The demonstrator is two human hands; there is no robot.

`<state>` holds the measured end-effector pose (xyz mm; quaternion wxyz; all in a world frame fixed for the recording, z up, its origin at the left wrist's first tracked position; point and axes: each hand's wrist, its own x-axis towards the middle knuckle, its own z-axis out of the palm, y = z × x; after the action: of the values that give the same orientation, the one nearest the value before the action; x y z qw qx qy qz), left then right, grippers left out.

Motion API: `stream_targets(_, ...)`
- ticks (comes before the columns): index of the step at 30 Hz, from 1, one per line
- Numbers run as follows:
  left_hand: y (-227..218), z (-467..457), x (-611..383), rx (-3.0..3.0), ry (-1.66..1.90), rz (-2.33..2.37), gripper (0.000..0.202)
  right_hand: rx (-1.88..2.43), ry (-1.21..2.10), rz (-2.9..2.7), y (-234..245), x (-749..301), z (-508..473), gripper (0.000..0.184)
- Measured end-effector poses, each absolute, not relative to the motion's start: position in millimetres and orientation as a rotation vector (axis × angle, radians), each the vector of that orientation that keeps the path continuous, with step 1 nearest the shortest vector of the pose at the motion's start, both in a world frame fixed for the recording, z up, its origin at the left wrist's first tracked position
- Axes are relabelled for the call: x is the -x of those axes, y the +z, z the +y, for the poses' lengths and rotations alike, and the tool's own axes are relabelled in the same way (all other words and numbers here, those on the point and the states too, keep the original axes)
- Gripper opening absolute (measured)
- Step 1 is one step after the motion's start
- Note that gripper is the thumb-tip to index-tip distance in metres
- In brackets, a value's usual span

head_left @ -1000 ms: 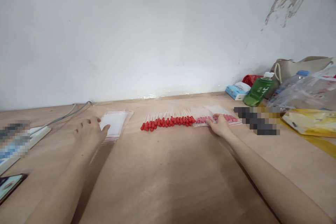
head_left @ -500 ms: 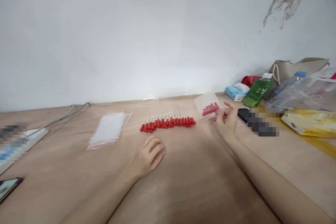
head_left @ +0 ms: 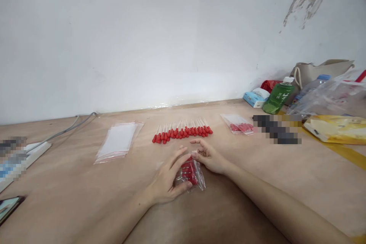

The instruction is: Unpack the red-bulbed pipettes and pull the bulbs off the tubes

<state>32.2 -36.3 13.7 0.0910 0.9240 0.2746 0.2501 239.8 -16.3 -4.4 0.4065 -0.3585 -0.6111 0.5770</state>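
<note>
A clear zip bag of red-bulbed droppers [head_left: 188,171] lies in front of me on the table. My left hand [head_left: 168,179] curls round the bag's left side, with the thumb at its near edge and the fingers at its far edge. My right hand [head_left: 210,158] pinches the bag's far right corner between thumb and forefinger. Beyond my hands, loose droppers with red bulbs [head_left: 183,133] lie in a row, their clear tips pointing to the wall. Another filled zip bag [head_left: 238,124] rests to the right of the row. Flat zip bags [head_left: 117,141] are stacked on the left.
At the right stand a green bottle [head_left: 278,95], a blue tissue pack [head_left: 256,97], a beige bag [head_left: 320,70] and a yellow package [head_left: 334,129]. A grey cable [head_left: 68,127] runs to a white power strip [head_left: 31,154] on the left. A phone [head_left: 10,207] lies at the near left.
My right hand has come from the filled bag at the right to the middle, and a bag of droppers is now between my hands. My left hand has shifted slightly right onto it.
</note>
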Motion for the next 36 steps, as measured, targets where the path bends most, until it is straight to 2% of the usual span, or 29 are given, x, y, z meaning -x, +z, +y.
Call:
stream_targets(2, 11, -38, -38, -2.713, 0.602, 0.887, 0.065, 1.004, 1.532, -1.427, -3, -239, -18, 0.059)
stream_targets(4, 8, -37, -39, -2.686, 0.579, 0.95, 0.065, 1.075, 1.662, -1.347, 1, -240, -20, 0.073)
stream_targets(6, 6, -35, -37, -2.65, 0.59, 1.009, 0.064, 1.121, 1.762, -1.286, 5, -241, -23, 0.078)
stream_targets(10, 9, -33, -35, -2.602, 0.602, 1.056, 0.058, 1.185, 1.767, -1.177, 8, -241, -25, 0.075)
stream_targets(15, 14, -28, -46, -2.522, 0.714, 1.158, 0.037, 1.185, 1.676, -1.294, 3, -234, -25, 0.074)
stream_targets(18, 13, -23, -50, -2.61, 0.734, 1.055, 0.031, 1.178, 1.615, -1.361, 0, -230, -27, 0.071)
stream_targets(30, 8, -13, -48, -2.928, 1.024, 0.435, 0.02, 0.993, 1.635, -1.408, -7, -232, -28, 0.084)
stream_targets(36, 13, -18, -48, -3.069, 1.049, 0.53, 0.019, 0.996, 1.649, -1.396, 0, -232, -30, 0.082)
